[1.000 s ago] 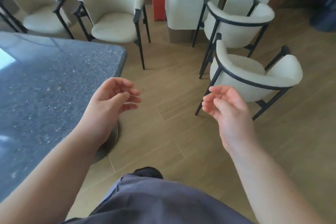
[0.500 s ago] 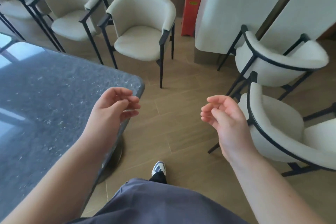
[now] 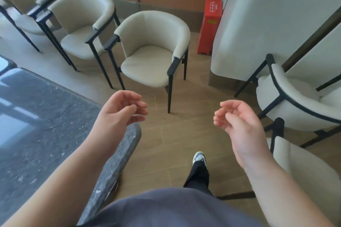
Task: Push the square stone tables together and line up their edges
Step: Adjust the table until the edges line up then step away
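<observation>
At the far left the dark speckled stone table (image 3: 42, 125) fills the lower corner of the view, its polished top throwing back window light and its rounded corner ending just under the left forearm. A sliver of what may be a second dark top (image 3: 6, 63) shows at the left edge beyond it, but too little is visible to say whether the two touch. The left hand (image 3: 120, 114) hangs in the air above that rounded corner, fingers loosely curled and gripping nothing; whether the wrist brushes the stone cannot be told. Behind it a row of three cream armchairs (image 3: 151, 53) with black frames stands along the wood-panelled wall, and a red stool (image 3: 210, 26) sits beside a pale column (image 3: 273, 20). One shoe (image 3: 199, 157) is planted on the wood-look floor between the arms. The right hand (image 3: 239, 123) floats over open floor well apart from the table, fingers likewise relaxed and half-curled, with nothing in them. At the right edge stand two more cream chairs (image 3: 297, 103). Judging by the thick slab, the table will be heavy and rigid, likely to resist then lurch, and the glossy top offers little friction; the sensible hold is both palms flat against the thick side edge near the corners, pushing low and evenly so it slides square rather than pivoting.
</observation>
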A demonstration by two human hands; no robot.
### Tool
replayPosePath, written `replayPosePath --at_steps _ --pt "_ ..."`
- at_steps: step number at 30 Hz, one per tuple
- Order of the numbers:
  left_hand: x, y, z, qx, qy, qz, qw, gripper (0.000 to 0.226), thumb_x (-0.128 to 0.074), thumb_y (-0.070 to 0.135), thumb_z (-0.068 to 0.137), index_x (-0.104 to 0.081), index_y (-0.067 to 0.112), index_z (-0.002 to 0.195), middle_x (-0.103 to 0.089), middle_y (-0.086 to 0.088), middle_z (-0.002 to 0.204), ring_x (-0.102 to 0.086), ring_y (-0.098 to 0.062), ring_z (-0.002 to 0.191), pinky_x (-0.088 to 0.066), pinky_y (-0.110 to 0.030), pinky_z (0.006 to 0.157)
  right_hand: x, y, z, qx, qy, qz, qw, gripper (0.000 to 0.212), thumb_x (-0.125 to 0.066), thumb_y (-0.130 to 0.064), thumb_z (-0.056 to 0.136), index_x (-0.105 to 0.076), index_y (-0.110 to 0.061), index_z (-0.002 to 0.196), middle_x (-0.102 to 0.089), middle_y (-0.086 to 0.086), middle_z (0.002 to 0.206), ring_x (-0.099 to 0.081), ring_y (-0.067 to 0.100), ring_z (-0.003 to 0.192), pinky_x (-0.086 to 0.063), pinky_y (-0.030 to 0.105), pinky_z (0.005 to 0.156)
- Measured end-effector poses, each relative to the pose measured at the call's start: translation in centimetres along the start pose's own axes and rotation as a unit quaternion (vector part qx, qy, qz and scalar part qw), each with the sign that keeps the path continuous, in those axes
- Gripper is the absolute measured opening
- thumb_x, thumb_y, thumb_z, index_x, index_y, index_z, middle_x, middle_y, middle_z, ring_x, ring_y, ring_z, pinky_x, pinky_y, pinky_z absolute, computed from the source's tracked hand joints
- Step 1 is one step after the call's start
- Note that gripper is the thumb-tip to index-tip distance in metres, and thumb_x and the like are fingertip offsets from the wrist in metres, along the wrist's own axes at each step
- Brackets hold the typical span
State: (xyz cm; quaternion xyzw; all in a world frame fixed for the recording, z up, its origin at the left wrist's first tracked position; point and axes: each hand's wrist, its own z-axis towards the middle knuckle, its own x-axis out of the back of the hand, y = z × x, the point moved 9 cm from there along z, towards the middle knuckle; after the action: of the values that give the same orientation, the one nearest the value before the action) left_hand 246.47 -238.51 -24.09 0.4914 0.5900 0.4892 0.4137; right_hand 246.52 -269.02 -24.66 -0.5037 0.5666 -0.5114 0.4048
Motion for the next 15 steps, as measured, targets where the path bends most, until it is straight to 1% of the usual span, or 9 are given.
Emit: replayPosePath --at_steps 3,5,7,9,11,13,15 --pt "-2.4 -0.9 4.4 0.012 0.041 -0.012 0.999 0.032 -0.038 -0.015 0.096 -0.061 0.007 0.103 -0.069 -0.007 0.089 -0.067 -0.027 0.085 -0.056 -0.042 0.082 -0.3 -0.5 6.6 0.008 -0.038 0.005 0.999 0.028 -0.043 0.005 0.097 -0.065 -0.013 0.102 -0.069 0.0 0.085 -0.067 0.02 0.084 -0.058 0.04 0.085" --pt "-3.9 -1.0 7.5 0.022 0.07 -0.018 0.997 0.031 -0.038 -0.014 0.096 -0.061 0.006 0.103 -0.069 -0.009 0.089 -0.067 -0.029 0.086 -0.055 -0.045 0.083 -0.8 -0.9 11.0 0.0 -0.076 0.001 0.997 0.029 -0.041 0.01 0.096 -0.064 -0.007 0.103 -0.069 0.001 0.083 -0.065 0.02 0.08 -0.058 0.044 0.085" --pt "-5.4 -0.6 10.4 0.026 0.096 -0.025 0.995 0.029 -0.039 -0.013 0.097 -0.061 0.005 0.105 -0.07 -0.008 0.089 -0.067 -0.03 0.087 -0.055 -0.044 0.082 -1.3 -1.6 15.2 -0.012 -0.117 -0.002 0.993 0.03 -0.039 0.011 0.095 -0.063 -0.006 0.102 -0.068 0.002 0.082 -0.064 0.021 0.08 -0.055 0.048 0.086" --pt "-6.8 0.2 12.7 0.016 0.111 -0.032 0.993 0.026 -0.04 -0.012 0.098 -0.06 0.004 0.106 -0.07 -0.008 0.089 -0.068 -0.029 0.086 -0.056 -0.042 0.081 -1.7 -2.9 19.4 -0.008 -0.154 -0.02 0.988 0.03 -0.04 0.01 0.096 -0.064 -0.007 0.102 -0.069 0.002 0.082 -0.065 0.022 0.08 -0.056 0.048 0.087" --pt "-7.0 0.6 14.8 0.015 0.137 -0.028 0.99 0.026 -0.041 -0.012 0.098 -0.06 0.004 0.106 -0.071 -0.007 0.088 -0.068 -0.029 0.086 -0.057 -0.041 0.081 -2.8 -4.1 23.5 0.003 -0.174 -0.046 0.984 0.028 -0.041 0.006 0.096 -0.064 -0.009 0.103 -0.069 0.0 0.083 -0.066 0.02 0.082 -0.058 0.046 0.088" --pt "-5.9 0.4 16.1 0.021 0.179 -0.029 0.983 0.027 -0.041 -0.012 0.098 -0.06 0.006 0.106 -0.071 -0.006 0.089 -0.069 -0.028 0.086 -0.058 -0.041 0.081 -5.0 -4.9 26.8 0.01 -0.2 -0.06 0.978 0.025 -0.044 -0.001 0.095 -0.065 -0.014 0.103 -0.069 -0.001 0.084 -0.067 0.02 0.084 -0.058 0.043 0.087" --pt "-4.2 0.1 16.8 0.023 0.22 -0.039 0.974 0.03 -0.04 -0.013 0.098 -0.061 0.008 0.104 -0.071 -0.008 0.09 -0.069 -0.028 0.085 -0.057 -0.04 0.08 -8.1 -5.3 29.2 0.008 -0.235 -0.046 0.971 0.026 -0.045 -0.005 0.09 -0.065 -0.016 0.102 -0.068 -0.001 0.084 -0.066 0.02 0.085 -0.057 0.042 0.086"
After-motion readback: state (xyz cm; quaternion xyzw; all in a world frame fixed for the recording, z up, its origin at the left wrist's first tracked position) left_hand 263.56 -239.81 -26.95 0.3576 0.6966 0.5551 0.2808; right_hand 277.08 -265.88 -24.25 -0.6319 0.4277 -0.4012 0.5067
